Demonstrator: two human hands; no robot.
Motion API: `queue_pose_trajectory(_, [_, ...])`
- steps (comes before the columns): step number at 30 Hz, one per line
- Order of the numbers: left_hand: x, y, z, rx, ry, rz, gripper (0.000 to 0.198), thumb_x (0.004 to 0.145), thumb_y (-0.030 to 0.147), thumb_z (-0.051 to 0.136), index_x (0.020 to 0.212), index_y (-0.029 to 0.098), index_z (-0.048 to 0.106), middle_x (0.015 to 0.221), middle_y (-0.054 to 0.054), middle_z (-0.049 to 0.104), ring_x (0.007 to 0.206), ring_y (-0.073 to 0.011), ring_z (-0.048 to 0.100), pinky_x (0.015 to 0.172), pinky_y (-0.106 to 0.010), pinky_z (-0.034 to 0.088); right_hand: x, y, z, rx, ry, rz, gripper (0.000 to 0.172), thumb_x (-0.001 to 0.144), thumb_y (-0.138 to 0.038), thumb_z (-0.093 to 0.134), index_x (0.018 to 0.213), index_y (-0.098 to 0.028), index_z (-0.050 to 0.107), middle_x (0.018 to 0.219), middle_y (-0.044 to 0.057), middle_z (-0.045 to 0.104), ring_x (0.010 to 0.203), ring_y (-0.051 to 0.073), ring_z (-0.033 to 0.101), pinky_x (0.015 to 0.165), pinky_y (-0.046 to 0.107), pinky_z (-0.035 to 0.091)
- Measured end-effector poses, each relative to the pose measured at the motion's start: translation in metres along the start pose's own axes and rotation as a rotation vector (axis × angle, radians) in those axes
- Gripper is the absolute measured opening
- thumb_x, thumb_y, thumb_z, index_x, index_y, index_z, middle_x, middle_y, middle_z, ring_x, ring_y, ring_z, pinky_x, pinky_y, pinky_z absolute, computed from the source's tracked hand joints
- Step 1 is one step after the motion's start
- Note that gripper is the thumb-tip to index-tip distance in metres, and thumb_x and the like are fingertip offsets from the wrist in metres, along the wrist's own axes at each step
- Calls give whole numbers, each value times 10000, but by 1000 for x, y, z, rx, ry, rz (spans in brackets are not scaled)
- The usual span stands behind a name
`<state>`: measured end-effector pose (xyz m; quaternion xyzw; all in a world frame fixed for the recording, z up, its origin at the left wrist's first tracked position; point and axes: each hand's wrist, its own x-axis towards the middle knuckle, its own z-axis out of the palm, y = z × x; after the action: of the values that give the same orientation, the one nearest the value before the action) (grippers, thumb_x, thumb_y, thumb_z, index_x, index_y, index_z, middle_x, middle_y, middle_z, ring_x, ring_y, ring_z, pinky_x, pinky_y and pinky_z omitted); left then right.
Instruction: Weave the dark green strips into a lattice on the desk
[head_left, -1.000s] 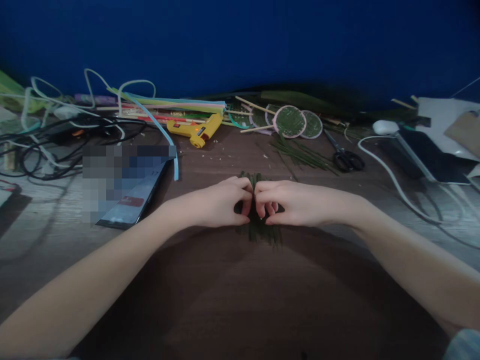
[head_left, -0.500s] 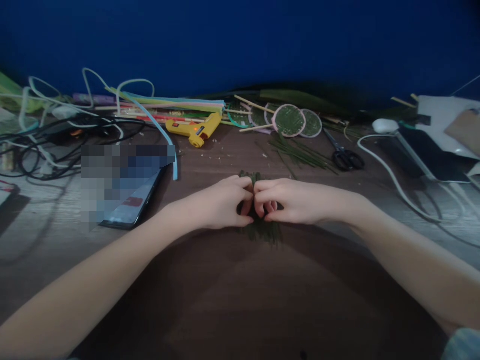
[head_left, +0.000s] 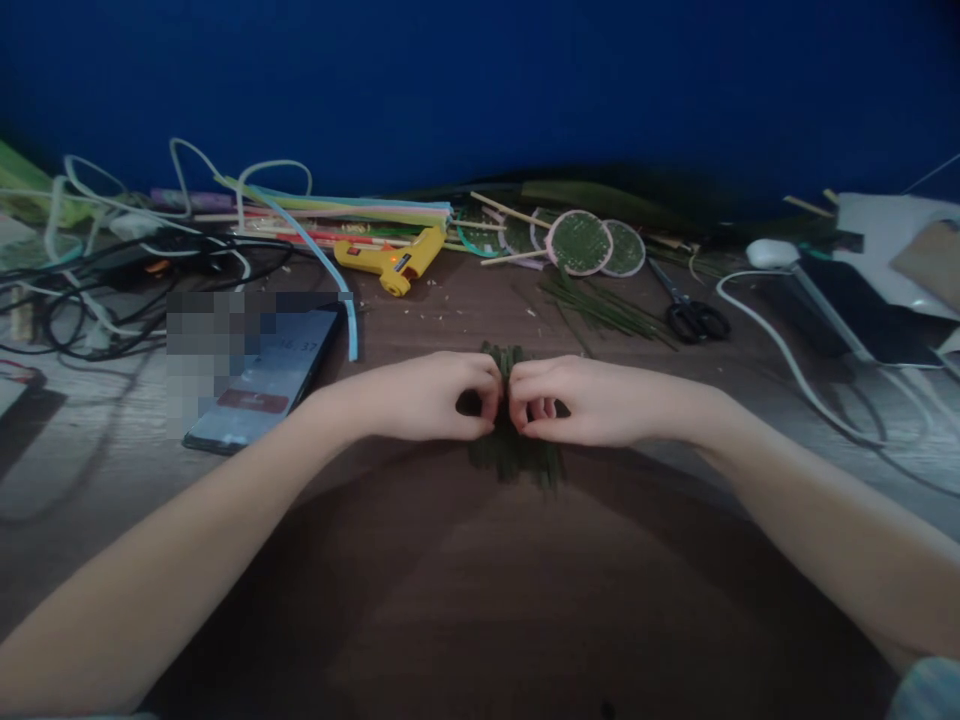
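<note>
A bundle of green strands stands out above and below my two hands near the middle of the table. My left hand is closed in a pinch on the left side of the bundle, thumb and fingertips together. From the right, my right hand pinches the same bundle, its fingers curled and the thumb beneath. A narrow gap parts the hands. The middle of the bundle is mostly hidden by my fingers.
A phone lies by my left forearm. Behind are a yellow glue gun, round green discs on sticks, loose green strands and black scissors. Cables run along both sides.
My left hand has shifted slightly left and up, widening the gap between the hands. My left thumb has drawn closer to the fingertips. My right hand has barely moved.
</note>
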<state>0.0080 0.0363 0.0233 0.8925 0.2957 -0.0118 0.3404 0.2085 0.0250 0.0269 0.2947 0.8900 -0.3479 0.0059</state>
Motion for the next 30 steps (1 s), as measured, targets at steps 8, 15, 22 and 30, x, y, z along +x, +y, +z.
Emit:
queue_pose_trajectory(8, [-1,-3,-1,-16,-32,6,46,705,214,589,746,198,601,945,22,529,898,-129,522,753,-218,383,6,-3,8,-40,103,9,60,778,-218,554,773,-162,574,766,10,538,658,110,474,559,229,315])
queue_pose_trajectory(15, [-1,-2,7,38,-4,-19,92,706,263,574,667,183,598,905,-9,489,862,-149,497,677,-242,379,9,-2,15,-59,127,10,48,775,-213,565,780,-166,575,808,18,553,693,116,476,574,228,306])
queue_pose_trajectory(22, [0,-3,10,36,17,-28,86,685,252,549,657,184,593,933,-14,496,893,-164,492,728,-261,392,12,-8,15,-106,148,66,91,756,-225,602,730,-155,551,765,11,546,685,116,481,586,232,311])
queue_pose_trajectory(30, [0,-3,9,17,-2,-44,88,672,253,545,679,180,595,979,-21,497,918,-171,488,771,-270,401,13,-9,16,-139,143,60,101,758,-243,600,730,-155,558,762,9,554,684,115,490,593,234,311])
